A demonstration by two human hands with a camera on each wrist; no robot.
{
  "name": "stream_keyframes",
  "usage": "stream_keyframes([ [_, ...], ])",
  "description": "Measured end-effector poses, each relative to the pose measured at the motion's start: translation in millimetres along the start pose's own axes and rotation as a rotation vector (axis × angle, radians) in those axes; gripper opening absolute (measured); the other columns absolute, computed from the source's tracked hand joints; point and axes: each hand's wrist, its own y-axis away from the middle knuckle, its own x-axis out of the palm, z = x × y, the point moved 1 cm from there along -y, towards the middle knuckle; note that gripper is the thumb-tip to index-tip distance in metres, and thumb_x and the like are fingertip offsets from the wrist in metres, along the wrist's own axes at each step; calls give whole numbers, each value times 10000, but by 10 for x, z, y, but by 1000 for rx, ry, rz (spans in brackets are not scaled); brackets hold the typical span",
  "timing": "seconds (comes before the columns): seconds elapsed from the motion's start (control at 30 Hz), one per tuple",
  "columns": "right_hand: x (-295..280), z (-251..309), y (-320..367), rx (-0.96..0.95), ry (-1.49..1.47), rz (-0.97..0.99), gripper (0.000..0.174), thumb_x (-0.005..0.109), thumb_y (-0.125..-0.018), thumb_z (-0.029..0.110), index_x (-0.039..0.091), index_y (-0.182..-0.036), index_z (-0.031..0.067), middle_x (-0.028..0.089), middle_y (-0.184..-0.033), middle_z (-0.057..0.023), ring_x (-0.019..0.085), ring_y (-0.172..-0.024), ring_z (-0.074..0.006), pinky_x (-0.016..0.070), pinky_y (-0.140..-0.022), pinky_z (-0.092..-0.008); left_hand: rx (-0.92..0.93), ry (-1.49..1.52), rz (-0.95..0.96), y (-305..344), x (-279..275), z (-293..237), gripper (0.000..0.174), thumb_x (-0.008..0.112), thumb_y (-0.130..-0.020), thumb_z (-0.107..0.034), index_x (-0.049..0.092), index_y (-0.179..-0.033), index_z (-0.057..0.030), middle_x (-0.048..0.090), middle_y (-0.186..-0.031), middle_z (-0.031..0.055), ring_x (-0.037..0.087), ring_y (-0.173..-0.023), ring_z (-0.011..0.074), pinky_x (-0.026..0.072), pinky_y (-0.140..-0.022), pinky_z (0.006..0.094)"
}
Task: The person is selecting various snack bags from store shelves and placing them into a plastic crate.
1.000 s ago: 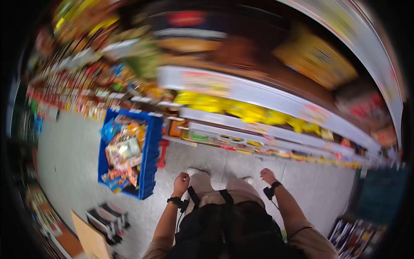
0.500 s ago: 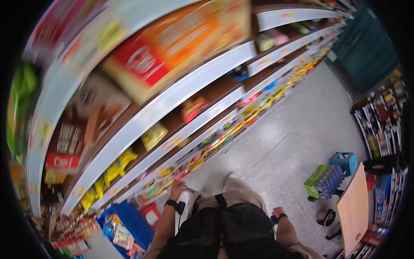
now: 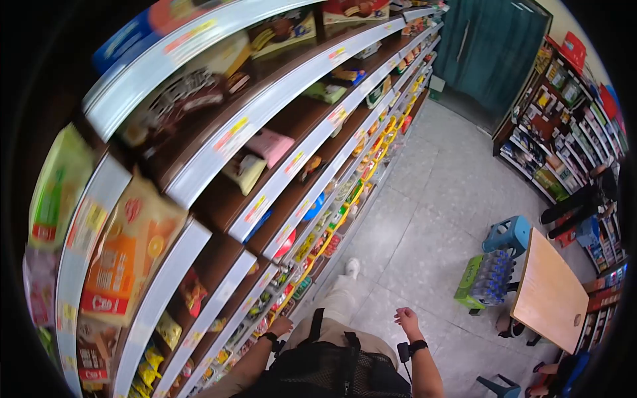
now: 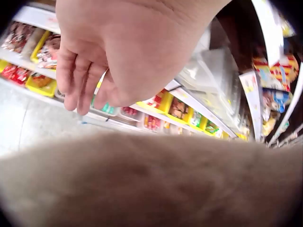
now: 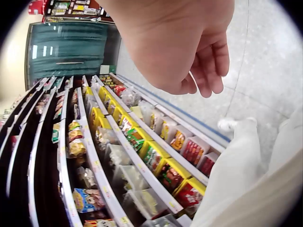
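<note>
My left hand (image 3: 281, 326) hangs low beside the shelving, its fingers loosely bent and holding nothing. In the left wrist view, the left palm (image 4: 128, 52) overlaps the small bins of wrapped snacks behind it. On the other side of my body, my right hand (image 3: 407, 320) hangs over the floor with fingers loosely curled around nothing. The right wrist view has that hand's fingers (image 5: 208, 66) against the grey floor. Nearest the left hand is a long shelf unit (image 3: 229, 149) with an orange snack bag (image 3: 129, 259), a pink packet (image 3: 271, 146) and several yellow bins (image 5: 173, 177).
To the right are a wooden table (image 3: 547, 292), a blue stool (image 3: 507, 235) and a pack of bottles (image 3: 492, 277). A teal door (image 3: 488, 60) closes the aisle's far end. Near the stocked rack (image 3: 561, 126), a person's dark-clothed legs (image 3: 584, 199) show. Grey floor (image 3: 424, 219) runs along the shelves.
The head view has swung right along the shelves, and the blue crate of snacks has left it. The teal door and table now show more fully. Both hands stay low and hold nothing.
</note>
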Motion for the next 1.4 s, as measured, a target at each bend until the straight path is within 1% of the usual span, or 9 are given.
stream_keyframes([
  [0.03,22,202,-123,-48,-40,15,195,540,-928,170,621,-1016,16,679,-836,-91,638,-665,-156,493,-587,-269,15,-15,9,-148,80,-581,320,574,-892,-304,656,-947,1,685,-922,129,679,-822,251,537,-678,385],
  [0.07,38,427,-249,-98,-80,31,195,530,-936,154,620,-1016,1,679,-838,-95,638,-671,-152,497,-587,-266,-381,-198,-183,-361,-228,-1898,258,581,-885,-259,665,-943,-22,680,-870,133,675,-822,249,523,-724,375],
  [0.13,40,1031,-511,-143,-78,23,186,528,-938,137,622,-1024,2,680,-843,-87,634,-668,-144,492,-607,-254,47,-206,-354,-945,-327,-2610,157,587,-902,-169,644,-957,-34,675,-822,118,665,-775,231,512,-702,335],
  [0.2,57,1637,-844,-238,-105,20,187,540,-945,165,625,-1035,25,674,-847,-65,618,-678,-127,485,-627,-257,73,122,-228,-1561,-472,-3469,188,572,-935,-196,629,-996,-28,670,-824,90,655,-769,203,509,-700,317],
  [0.47,-97,4713,-2003,-418,-196,106,145,538,-946,118,615,-1017,17,652,-856,-57,598,-725,-109,501,-674,-252,459,-59,-143,-3061,-1074,-6889,213,559,-956,-193,617,-1074,-25,668,-908,94,645,-816,169,495,-748,293],
  [0.77,-480,6626,-2853,-600,-293,176,144,550,-950,145,617,-948,18,623,-779,-43,561,-674,-112,471,-662,-266,518,19,-159,-4342,-1651,-8166,183,550,-962,-164,636,-1056,-34,685,-919,79,671,-851,173,511,-764,290],
  [1.13,-1623,8314,-5297,-702,-268,310,126,563,-945,128,617,-959,14,619,-758,-41,560,-661,-102,472,-630,-249,549,65,-225,-6356,-1818,-9473,195,546,-977,-167,633,-1078,-25,685,-936,65,649,-857,145,489,-769,267],
  [1.27,-2208,9443,-6368,-788,-226,356,116,546,-949,119,609,-946,21,596,-747,-29,545,-669,-98,460,-638,-245,556,191,-419,-7395,-1770,-10163,162,566,-956,-114,631,-1074,-24,680,-969,70,644,-855,161,497,-758,277],
  [1.4,-2369,10595,-6578,-976,-252,478,95,549,-925,104,582,-963,23,582,-902,-51,530,-783,-114,436,-714,-249,823,-226,-1073,-7568,-1881,-11319,160,593,-911,-71,622,-1051,0,644,-1041,147,645,-879,224,517,-738,314],
])
